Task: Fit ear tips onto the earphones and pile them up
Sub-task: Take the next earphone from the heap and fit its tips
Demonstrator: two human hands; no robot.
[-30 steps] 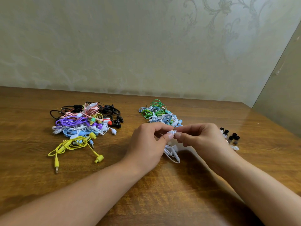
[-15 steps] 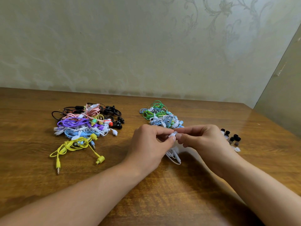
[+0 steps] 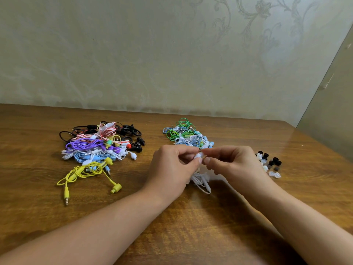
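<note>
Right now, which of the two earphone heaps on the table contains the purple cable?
The left heap, beside the yellow earphones. The heap behind the hands shows only green, blue and white cables.

Large tangled earphone pile [image 3: 99,144]: black, pink-white, purple, pale blue, white, yellow cords.
Smaller earphone pile [image 3: 186,135]: green, pale blue, white, teal.
Held earbud with cord [image 3: 200,180]: white.
Loose ear tips [image 3: 269,163]: black, translucent white.
Wooden table [image 3: 191,226]: brown, grain streaks.
Wall [image 3: 172,54]: beige-green, faint floral scrolls.
</note>
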